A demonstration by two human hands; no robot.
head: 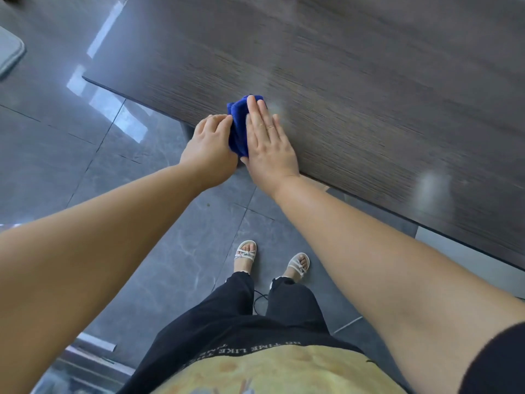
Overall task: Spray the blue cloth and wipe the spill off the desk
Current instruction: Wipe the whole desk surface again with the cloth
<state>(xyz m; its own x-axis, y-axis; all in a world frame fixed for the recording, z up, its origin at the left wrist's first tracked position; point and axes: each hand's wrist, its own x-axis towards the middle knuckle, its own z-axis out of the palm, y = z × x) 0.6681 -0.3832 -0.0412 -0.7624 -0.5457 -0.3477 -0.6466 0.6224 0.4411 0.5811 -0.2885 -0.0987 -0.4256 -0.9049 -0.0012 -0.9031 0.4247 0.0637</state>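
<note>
The blue cloth (238,129) lies bunched on the wood-grain desk (369,95), right at its near edge and not far from the near left corner. The right hand (268,143) presses flat on it with straight fingers, likely to bear down for wiping. The left hand (210,143) curls round the cloth's left side at the edge, probably to keep it gathered. A pale patch (276,107) just past the fingertips may be spill or glare; I cannot tell

Dark grey glossy floor (51,155) tiles with faint marble veining fill the left and lower centre. Bright window-like reflections (105,103) streak the upper left. A dark wood-grain bench (369,81) spans the upper right. A thin black cable (260,301) lies at lower centre.
</note>
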